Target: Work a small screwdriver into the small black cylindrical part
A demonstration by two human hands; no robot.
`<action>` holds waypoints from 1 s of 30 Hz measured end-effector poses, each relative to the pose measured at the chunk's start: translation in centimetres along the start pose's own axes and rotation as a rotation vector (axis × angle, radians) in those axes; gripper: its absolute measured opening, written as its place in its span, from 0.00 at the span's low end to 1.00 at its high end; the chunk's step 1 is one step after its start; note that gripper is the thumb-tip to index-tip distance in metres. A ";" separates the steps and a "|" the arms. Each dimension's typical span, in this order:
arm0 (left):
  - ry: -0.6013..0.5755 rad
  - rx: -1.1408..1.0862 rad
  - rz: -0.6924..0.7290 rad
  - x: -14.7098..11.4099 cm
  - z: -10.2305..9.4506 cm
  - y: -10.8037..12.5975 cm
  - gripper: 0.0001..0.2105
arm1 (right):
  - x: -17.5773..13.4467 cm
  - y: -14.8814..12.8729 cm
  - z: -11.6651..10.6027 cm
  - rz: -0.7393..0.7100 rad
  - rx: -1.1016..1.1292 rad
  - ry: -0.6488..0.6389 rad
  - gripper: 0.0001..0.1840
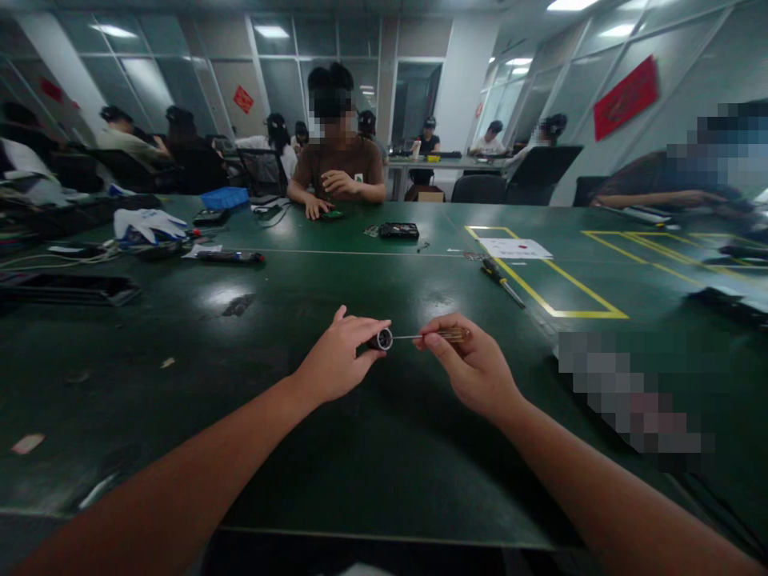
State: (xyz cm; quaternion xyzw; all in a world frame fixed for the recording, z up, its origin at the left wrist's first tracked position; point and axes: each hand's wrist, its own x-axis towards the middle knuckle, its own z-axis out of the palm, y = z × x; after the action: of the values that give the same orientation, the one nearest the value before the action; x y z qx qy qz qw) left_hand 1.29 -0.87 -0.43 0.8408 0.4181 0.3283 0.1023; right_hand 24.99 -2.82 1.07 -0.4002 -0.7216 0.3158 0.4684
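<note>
Head view: left hand (336, 362) grips a cylinder (380, 340), right hand (474, 370) a screwdriver (435, 336); another screwdriver (502, 282) lies beyond.

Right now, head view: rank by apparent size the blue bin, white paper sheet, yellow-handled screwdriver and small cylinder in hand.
1. white paper sheet
2. blue bin
3. yellow-handled screwdriver
4. small cylinder
Paper and bin look close; the bin sits farther away, so that order is unsure.

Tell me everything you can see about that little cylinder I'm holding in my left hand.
The small cylinder looks dark-bodied with a pale, metallic-looking round end facing the camera. It lies roughly sideways, pinched in the fingertips of the left hand just above the green table. The thin shaft of the screwdriver in the right hand meets its end. Finer detail is too small to tell.
</note>
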 end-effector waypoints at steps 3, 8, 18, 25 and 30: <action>-0.010 0.008 0.008 -0.1 0.0 -0.1 0.20 | 0.0 0.1 0.0 -0.003 -0.032 -0.007 0.11; -0.006 0.006 -0.003 0.0 -0.1 0.1 0.20 | 0.4 0.2 0.1 0.055 0.174 0.012 0.10; 0.006 -0.011 0.029 0.0 -0.1 0.0 0.20 | 1.6 1.1 0.3 0.355 0.747 0.072 0.12; 0.009 -0.005 0.011 0.1 -0.2 0.0 0.20 | 1.3 0.8 0.3 0.200 0.573 0.112 0.11; 0.001 -0.005 0.014 0.0 -0.1 0.1 0.22 | 0.7 0.3 0.1 0.117 0.297 0.065 0.12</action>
State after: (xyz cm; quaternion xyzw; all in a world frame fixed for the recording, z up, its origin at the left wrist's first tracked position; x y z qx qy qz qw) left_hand 1.24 -0.92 -0.31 0.8434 0.4113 0.3303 0.1020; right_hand 24.77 -2.10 1.10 -0.3778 -0.6267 0.4326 0.5266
